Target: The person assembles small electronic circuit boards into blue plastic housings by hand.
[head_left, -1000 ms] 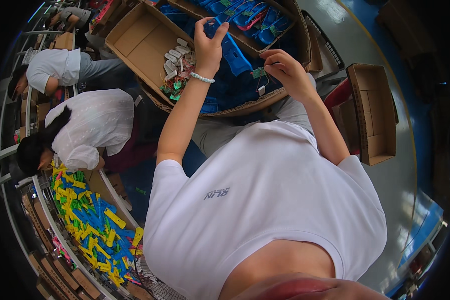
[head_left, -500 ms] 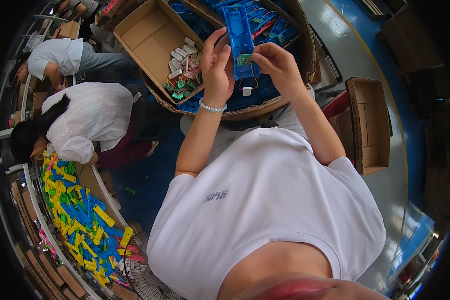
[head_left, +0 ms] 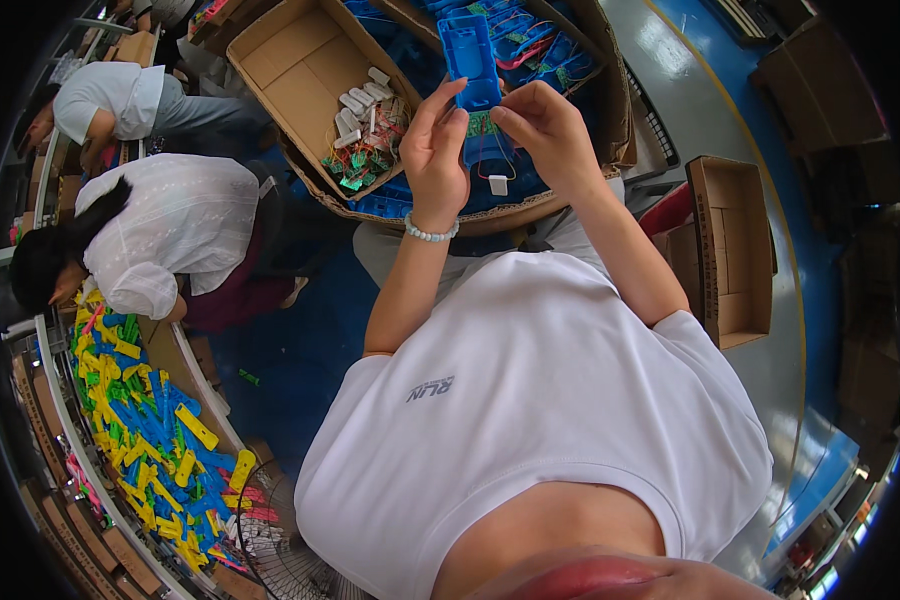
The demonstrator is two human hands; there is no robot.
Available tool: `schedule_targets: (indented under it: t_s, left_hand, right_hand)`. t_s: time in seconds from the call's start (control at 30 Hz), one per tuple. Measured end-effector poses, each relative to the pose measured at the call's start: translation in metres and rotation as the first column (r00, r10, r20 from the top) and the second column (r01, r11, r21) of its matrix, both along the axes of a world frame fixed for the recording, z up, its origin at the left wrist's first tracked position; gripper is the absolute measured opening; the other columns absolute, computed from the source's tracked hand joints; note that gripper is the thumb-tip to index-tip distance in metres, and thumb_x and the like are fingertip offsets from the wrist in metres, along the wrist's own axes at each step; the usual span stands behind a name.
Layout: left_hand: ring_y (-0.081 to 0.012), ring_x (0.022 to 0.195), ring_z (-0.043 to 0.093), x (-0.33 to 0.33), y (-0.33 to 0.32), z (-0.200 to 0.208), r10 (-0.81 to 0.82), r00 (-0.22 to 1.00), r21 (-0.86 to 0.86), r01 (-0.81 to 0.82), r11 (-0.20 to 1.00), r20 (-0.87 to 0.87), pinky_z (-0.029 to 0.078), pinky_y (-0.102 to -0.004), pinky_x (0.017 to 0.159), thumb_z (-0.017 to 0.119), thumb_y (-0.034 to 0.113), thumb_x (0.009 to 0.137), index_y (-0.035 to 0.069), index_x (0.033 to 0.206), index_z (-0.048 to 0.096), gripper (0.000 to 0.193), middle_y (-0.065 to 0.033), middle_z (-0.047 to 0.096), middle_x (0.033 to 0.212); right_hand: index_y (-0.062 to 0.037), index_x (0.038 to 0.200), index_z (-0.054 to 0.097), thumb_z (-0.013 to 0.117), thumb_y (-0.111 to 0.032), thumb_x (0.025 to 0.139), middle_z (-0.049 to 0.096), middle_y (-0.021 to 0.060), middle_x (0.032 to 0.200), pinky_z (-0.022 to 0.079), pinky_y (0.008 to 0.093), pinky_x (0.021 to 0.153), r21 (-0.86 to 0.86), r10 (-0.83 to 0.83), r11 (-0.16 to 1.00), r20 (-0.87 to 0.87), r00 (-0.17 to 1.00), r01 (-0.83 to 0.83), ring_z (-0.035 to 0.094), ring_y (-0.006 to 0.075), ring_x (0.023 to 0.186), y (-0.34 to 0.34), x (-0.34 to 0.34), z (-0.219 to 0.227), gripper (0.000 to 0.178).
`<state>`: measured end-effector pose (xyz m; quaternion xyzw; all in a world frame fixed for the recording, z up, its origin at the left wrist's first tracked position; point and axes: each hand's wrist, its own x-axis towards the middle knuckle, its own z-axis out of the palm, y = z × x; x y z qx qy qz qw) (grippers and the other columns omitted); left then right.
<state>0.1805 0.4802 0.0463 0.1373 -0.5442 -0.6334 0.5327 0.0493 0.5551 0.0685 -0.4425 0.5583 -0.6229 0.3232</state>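
Observation:
In front of me, over a large carton, my left hand (head_left: 436,155) grips a long blue plastic housing (head_left: 470,62) along its left side, with thumb and fingers closed on it. A small green circuit board (head_left: 481,124) lies at the near end of the housing. My right hand (head_left: 552,138) pinches at the right edge of this board with thumb and fingertips; the exact contact is partly hidden. Thin wires run from the board to a small white plastic piece (head_left: 498,185), which hangs below the housing.
A cardboard tray (head_left: 290,75) with white pieces (head_left: 355,108) and wired boards sits left on the large carton (head_left: 540,212), which holds more blue housings. An open box (head_left: 742,255) stands at right. Two people work at left by a heap of coloured plastic parts (head_left: 160,430); a wire fan (head_left: 280,540) is near.
The blue housing has tilted slightly and shifted a little to the left. My right fingers have moved slightly left, still at the board, and the white piece has swung a little.

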Motion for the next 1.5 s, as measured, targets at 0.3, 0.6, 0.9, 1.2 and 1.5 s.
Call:
schedule_targets:
  t_s: [0.3,0.6,0.9,1.2,1.5]
  left_hand:
    - [-0.0129,0.108,0.059,-0.002,0.016,0.013,0.083,0.996,0.006,-0.083,0.996,0.019,0.046,-0.0263,0.093,0.053,-0.002,0.095,-0.005,0.128,0.057,0.033,-0.0129,0.062,0.126]
    - [-0.0216,0.112,0.062,-0.008,0.009,0.02,-0.13,0.979,0.086,0.145,0.986,-0.155,0.053,-0.0329,0.093,0.05,-0.001,0.098,-0.001,0.131,0.055,0.033,-0.015,0.063,0.123]
    - [-0.0397,0.11,0.064,0.003,-0.024,0.044,-0.327,0.945,-0.303,0.307,0.902,-0.018,0.058,-0.0531,0.092,0.045,0.005,0.101,0.002,0.14,0.045,0.039,-0.0186,0.052,0.137]
    - [-0.0301,0.113,0.063,0.017,-0.046,0.032,-0.088,0.967,-0.497,0.199,0.845,0.237,0.057,-0.0412,0.09,0.058,0.011,0.099,0.005,0.144,0.041,0.049,-0.0189,0.052,0.136]
    - [-0.0252,0.108,0.064,0.011,-0.023,0.042,-0.119,0.993,0.033,0.119,0.992,-0.001,0.055,-0.0369,0.089,0.059,0.007,0.094,0.001,0.149,0.03,0.062,-0.0197,0.056,0.13]
  right_hand:
    - [0.0005,0.11,0.057,0.072,-0.009,0.09,0.069,0.0084,0.096,0.053,0.0252,0.08,-0.126,0.084,0.99,0.167,0.982,-0.063,0.066,0.012,0.093,0.002,-0.006,-0.002,0.027]
    - [-0.0041,0.095,0.057,0.072,-0.01,0.09,0.067,0.0042,0.095,0.051,0.0261,0.083,-0.283,0.21,0.953,0.361,0.909,-0.107,0.062,0.0087,0.089,-0.004,-0.017,-0.008,0.017]
    - [-0.0017,0.105,0.069,0.068,-0.041,0.092,0.057,-0.0006,0.074,0.042,0.0211,0.055,0.168,0.547,0.783,0.276,0.791,-0.6,0.053,0.0066,0.067,-0.013,-0.045,-0.026,0.042]
    - [0.006,0.094,0.071,0.073,-0.009,0.086,0.071,0.0107,0.082,0.058,0.0255,0.064,0.369,0.678,0.653,0.103,0.728,-0.661,0.07,0.0151,0.068,-0.023,-0.027,-0.008,0.017]
    - [0.0004,0.098,0.07,0.069,-0.004,0.086,0.069,0.0127,0.101,0.058,0.0309,0.069,-0.525,-0.468,0.846,-0.651,0.598,0.091,0.07,0.0262,0.084,-0.011,-0.04,0.021,0.013]
